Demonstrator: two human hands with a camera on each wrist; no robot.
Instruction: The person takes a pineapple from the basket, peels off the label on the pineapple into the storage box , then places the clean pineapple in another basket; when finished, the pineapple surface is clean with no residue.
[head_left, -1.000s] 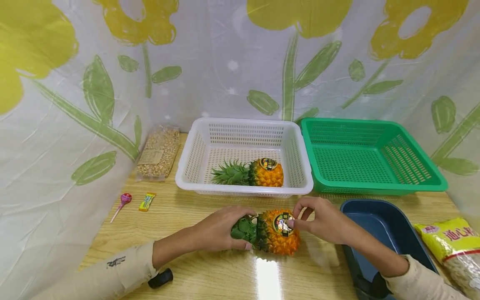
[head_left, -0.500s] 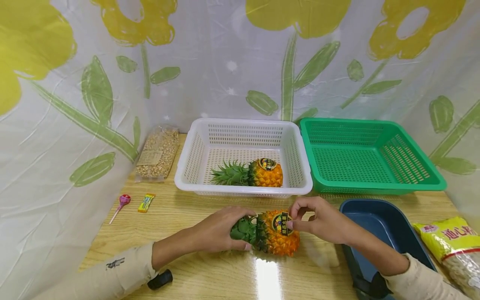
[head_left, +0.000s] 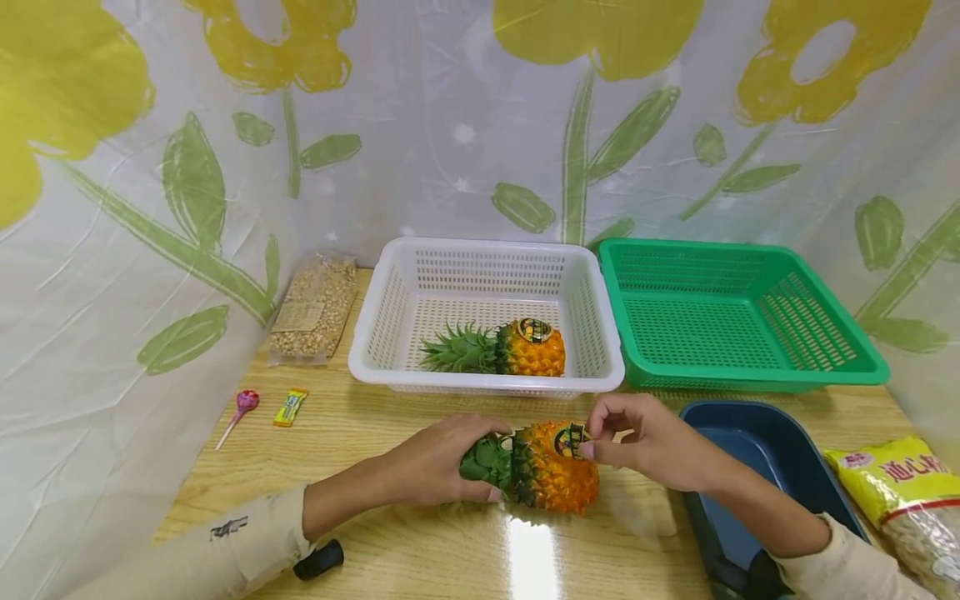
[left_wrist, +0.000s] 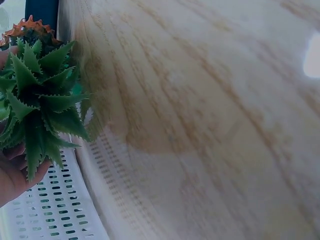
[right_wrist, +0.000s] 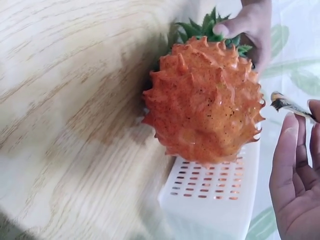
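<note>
An orange pineapple [head_left: 558, 475] with a green crown lies on its side on the wooden table, crown to the left. Around the crown [left_wrist: 42, 100] curl the fingers of my left hand [head_left: 438, 458]. Between thumb and finger my right hand [head_left: 645, 437] pinches the edge of a black and gold sticker [head_left: 570, 440] over the fruit's upper side. In the right wrist view the sticker [right_wrist: 290, 106] stands up off the skin; whether part of it still touches the fruit I cannot tell. Another pineapple [head_left: 532, 354], bearing a similar sticker, lies in the white basket [head_left: 487, 382] behind.
A green basket [head_left: 750, 373] stands beside the white one. At right are a dark blue tray [head_left: 750, 467] and a yellow bag of pasta [head_left: 900, 483]. At left lie a bag of kernels [head_left: 315, 308], a lollipop [head_left: 244, 404], a small yellow packet [head_left: 290, 407] and a black object [head_left: 318, 560].
My right hand has moved slightly right and pulled the sticker up from the fruit's skin, baring more orange below it. The left hand keeps its hold on the crown.
</note>
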